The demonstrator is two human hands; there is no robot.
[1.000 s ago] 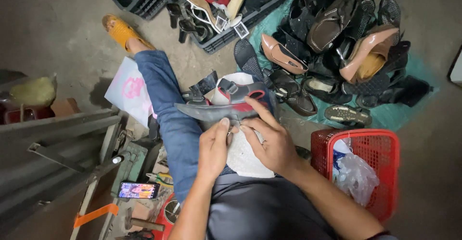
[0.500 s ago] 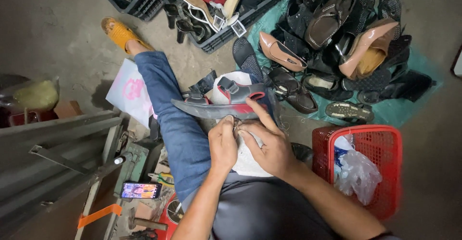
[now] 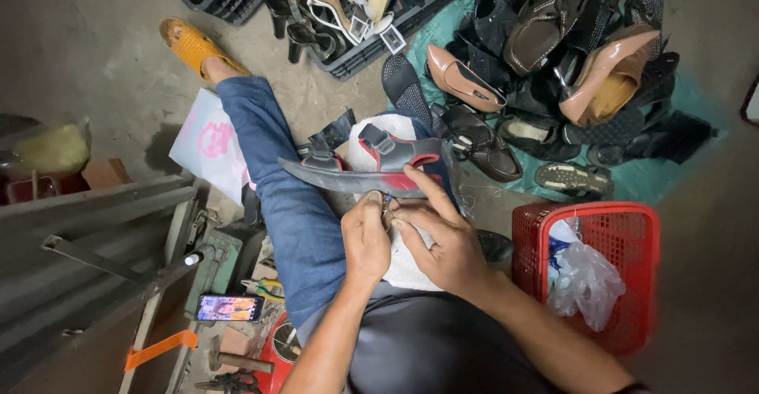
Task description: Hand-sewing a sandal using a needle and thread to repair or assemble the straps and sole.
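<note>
Your left hand [image 3: 365,240] and right hand [image 3: 443,232] meet at the near edge of the grey sandal [image 3: 364,174] that lies across your lap. The sandal rests sole toward you, its grey straps with red trim facing away, and a white cloth [image 3: 407,263] lies under your hands on your thigh.

Your left grip is closed, thumb and fingers pinched together right at the sandal's sole edge. What it pinches is too small to make out. Your right grip is closed on the sandal: the forefinger lies along the sole's edge and the thumb presses beside your left fingertips. The two hands touch each other there.

Your leg in blue jeans [image 3: 277,188] runs out past the sandal, ending in an orange slipper [image 3: 192,45] on the concrete floor [image 3: 95,62]. Just left of the jeans lies a white and pink plastic bag [image 3: 207,143].

Beyond the sandal, a heap of worn shoes sits on a teal tarp [image 3: 688,98], among them a tan high heel [image 3: 605,74] and a pink flat shoe [image 3: 460,78]. A black crate [image 3: 371,46] of more shoes stands farther off.

Right of the sandal, near your right forearm, a red plastic basket [image 3: 617,228] holds a clear plastic bag [image 3: 585,279]. Left of it and nearer you, a phone [image 3: 229,308] with a lit screen lies beside a grey metal frame [image 3: 95,228].
</note>
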